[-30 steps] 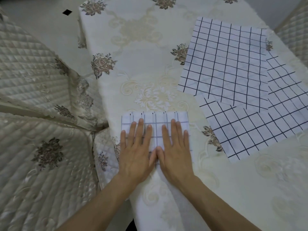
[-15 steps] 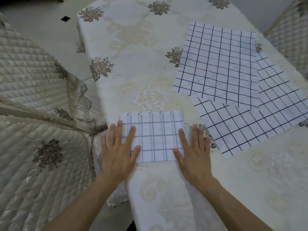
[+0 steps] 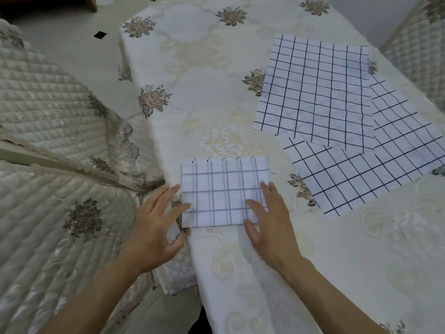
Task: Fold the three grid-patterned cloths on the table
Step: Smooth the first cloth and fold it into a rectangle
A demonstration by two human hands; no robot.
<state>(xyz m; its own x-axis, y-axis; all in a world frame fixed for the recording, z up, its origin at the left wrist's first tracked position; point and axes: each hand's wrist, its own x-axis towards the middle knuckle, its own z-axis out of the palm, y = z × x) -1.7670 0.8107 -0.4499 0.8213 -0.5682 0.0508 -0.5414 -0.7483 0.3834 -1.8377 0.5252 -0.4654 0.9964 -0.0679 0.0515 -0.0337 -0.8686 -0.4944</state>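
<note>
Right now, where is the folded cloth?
In the head view, the folded cloth lies low and centre by the left edge of the table, between the left hand and right hand; the nearest unfolded cloth is to its right.

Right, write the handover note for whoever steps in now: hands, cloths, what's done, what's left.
Left hand: open, fingertips at the left edge of the folded cloth.
Right hand: open, fingers flat on the right part of the folded cloth.
The folded cloth lies near the left edge of the table. Two more lie spread flat to the right, the upper cloth overlapping the lower cloth.
Done: one cloth folded.
Left: fold the other two, probably the upper one first.
</note>
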